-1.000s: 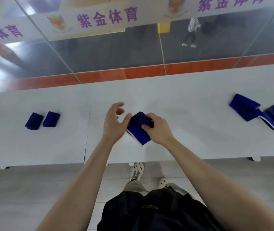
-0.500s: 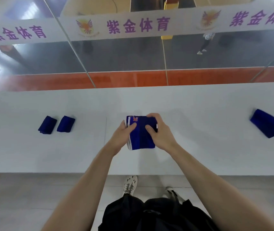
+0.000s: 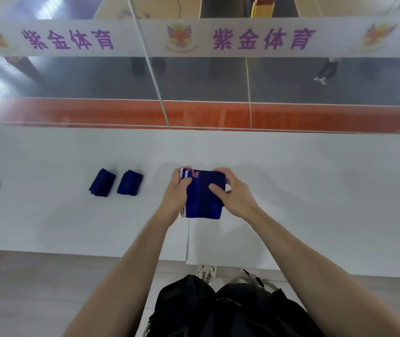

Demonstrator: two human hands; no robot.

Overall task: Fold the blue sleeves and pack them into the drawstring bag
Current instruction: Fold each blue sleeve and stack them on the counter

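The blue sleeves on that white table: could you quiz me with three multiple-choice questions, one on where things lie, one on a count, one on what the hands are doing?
1. Where do the folded sleeves lie relative to the hands?
A. To the person's left
B. Behind the glass
C. On the floor

2. How many folded sleeves lie there side by side?
A. One
B. Two
C. Four

3. What are the hands doing?
A. Resting empty
B. Both gripping one blue sleeve
C. Holding a cable

Answers: 1 A, the folded sleeves lie left of the left hand. 2 B, a pair shows. 3 B, the left hand and right hand grip the blue sleeve over the table.
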